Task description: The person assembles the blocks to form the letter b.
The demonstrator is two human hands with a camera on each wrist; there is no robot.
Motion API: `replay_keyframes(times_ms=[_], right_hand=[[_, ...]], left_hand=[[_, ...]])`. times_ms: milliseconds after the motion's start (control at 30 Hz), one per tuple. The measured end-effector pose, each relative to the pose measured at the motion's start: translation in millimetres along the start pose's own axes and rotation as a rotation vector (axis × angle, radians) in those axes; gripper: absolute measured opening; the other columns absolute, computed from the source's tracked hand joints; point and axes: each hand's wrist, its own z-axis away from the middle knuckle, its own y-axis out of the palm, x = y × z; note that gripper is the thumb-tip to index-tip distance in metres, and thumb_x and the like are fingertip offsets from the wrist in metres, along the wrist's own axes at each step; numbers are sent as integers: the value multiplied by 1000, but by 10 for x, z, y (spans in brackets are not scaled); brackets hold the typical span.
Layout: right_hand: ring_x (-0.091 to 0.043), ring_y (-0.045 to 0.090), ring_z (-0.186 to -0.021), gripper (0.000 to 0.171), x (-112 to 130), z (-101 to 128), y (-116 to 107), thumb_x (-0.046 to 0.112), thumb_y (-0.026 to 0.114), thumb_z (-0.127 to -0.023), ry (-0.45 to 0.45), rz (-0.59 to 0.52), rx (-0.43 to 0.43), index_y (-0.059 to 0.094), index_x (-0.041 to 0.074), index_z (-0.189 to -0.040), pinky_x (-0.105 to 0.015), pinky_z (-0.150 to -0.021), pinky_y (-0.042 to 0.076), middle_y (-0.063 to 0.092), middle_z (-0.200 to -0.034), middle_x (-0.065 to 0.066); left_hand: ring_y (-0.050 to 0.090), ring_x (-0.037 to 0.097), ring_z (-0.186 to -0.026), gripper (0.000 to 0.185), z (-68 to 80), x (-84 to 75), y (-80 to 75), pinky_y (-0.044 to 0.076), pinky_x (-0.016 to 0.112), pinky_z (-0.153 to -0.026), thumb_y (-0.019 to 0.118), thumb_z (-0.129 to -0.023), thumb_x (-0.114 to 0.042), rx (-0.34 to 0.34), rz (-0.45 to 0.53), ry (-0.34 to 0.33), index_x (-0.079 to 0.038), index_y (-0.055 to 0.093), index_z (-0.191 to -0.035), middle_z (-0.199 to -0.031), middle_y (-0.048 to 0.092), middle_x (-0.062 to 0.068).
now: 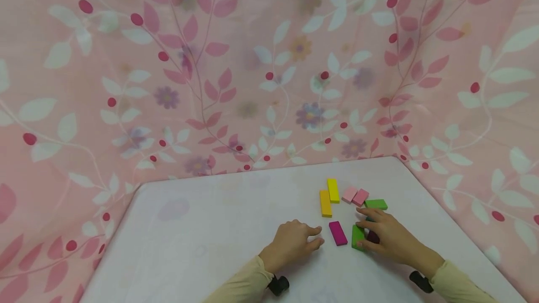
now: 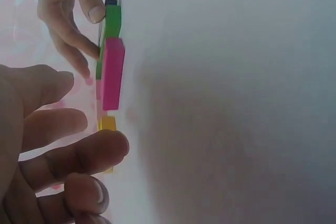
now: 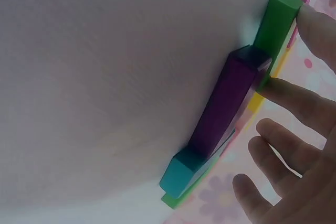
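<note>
Several coloured blocks lie on the white table (image 1: 219, 228). My right hand (image 1: 364, 234) (image 3: 296, 56) pinches a green block (image 1: 357, 236) (image 3: 275, 30) lengthwise, thumb on its near end and a finger on its far end. A dark purple block (image 1: 373, 237) (image 3: 226, 103) and a teal block (image 3: 181, 174) lie under its palm. A magenta block (image 1: 338, 233) (image 2: 113, 72) lies flat between the hands. My left hand (image 1: 316, 237) (image 2: 84, 119) rests on the table just left of it, fingers loosely curled, holding nothing.
Behind the hands lie a yellow block (image 1: 333, 190), an orange block (image 1: 325, 203), two pink blocks (image 1: 355, 196) and a second green block (image 1: 376, 204). Pink leaf-patterned cloth (image 1: 252, 60) hangs around the table on three sides.
</note>
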Motion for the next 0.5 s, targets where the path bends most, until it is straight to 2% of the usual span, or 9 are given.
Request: replay_keyframes(times_ms=[167, 400, 500], right_hand=[[-31, 55, -124, 53, 2, 12, 16, 58, 76, -78, 5, 14, -32, 75, 19, -114, -60, -96, 46, 56, -140, -8], [-30, 56, -123, 54, 27, 39, 18, 61, 74, -78, 17, -13, -52, 74, 22, -115, -59, -96, 46, 57, -138, -4], [-29, 55, -123, 53, 27, 49, 18, 59, 75, -78, 16, -26, -62, 74, 22, -114, -59, -96, 46, 57, -138, -3]], left_hand=[[34, 10, -46, 33, -84, -108, 74, 29, 22, -43, 63, -94, -48, 7, 12, -8, -35, 69, -124, -56, 57, -10], [30, 10, -41, 31, -172, -215, 144, 26, 21, -40, 64, -94, -46, 13, 1, 19, -35, 70, -122, -48, 45, -13], [35, 9, -43, 31, -228, -259, 171, 29, 20, -42, 65, -93, -48, 21, -7, 4, -37, 70, -121, -48, 47, -15]])
